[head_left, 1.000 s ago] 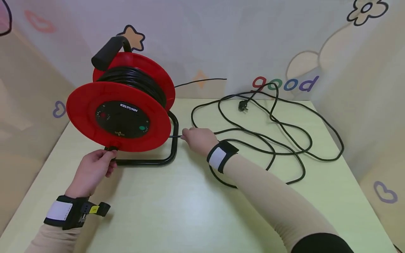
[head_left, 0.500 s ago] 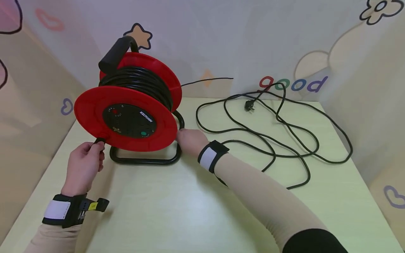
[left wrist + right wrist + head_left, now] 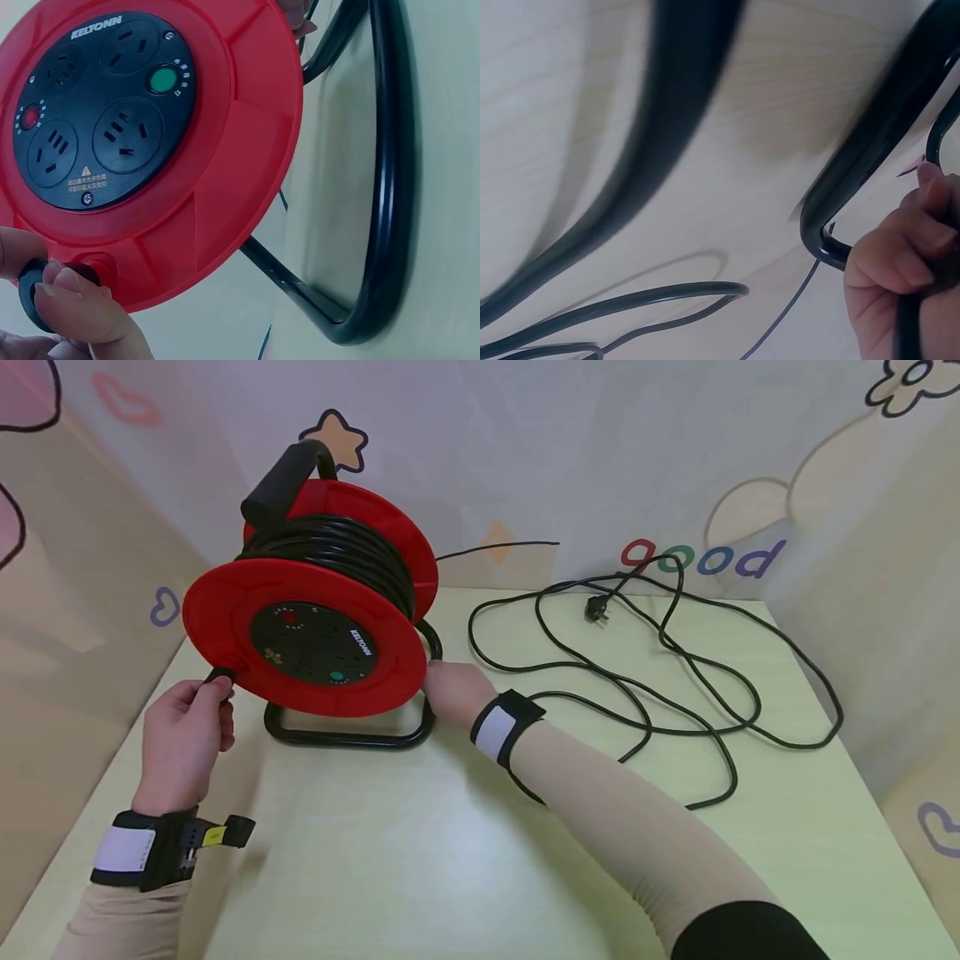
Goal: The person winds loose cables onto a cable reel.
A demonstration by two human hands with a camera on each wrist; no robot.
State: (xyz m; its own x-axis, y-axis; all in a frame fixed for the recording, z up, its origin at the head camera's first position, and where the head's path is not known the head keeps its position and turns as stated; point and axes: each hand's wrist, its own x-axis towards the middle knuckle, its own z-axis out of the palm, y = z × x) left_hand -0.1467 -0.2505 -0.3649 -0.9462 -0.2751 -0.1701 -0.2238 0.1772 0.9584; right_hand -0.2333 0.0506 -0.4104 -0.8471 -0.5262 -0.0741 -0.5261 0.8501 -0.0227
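Observation:
A red cable reel (image 3: 315,643) with a black socket panel stands on the table at the left in the head view. My left hand (image 3: 180,739) pinches the black crank knob (image 3: 34,292) at the lower left of its front disc, between thumb and fingers. Black cable (image 3: 330,547) is wound thickly on the drum. Close against the disc's right edge, my right hand (image 3: 459,693) grips the free cable, and in the right wrist view the held cable (image 3: 907,330) runs out below the curled fingers. The fingertips are hidden behind the disc in the head view.
Loose loops of cable (image 3: 615,677) spread over the right of the table (image 3: 390,852), ending in a black plug (image 3: 596,608) toward the back. The reel's black tube stand (image 3: 345,741) rests on the tabletop. A printed cloth wall (image 3: 480,460) closes off the back and sides.
The reel's disc has turned clockwise, its label tilting down to the right. My left hand has followed the knob leftward and up. The right hand has moved in to the disc's edge.

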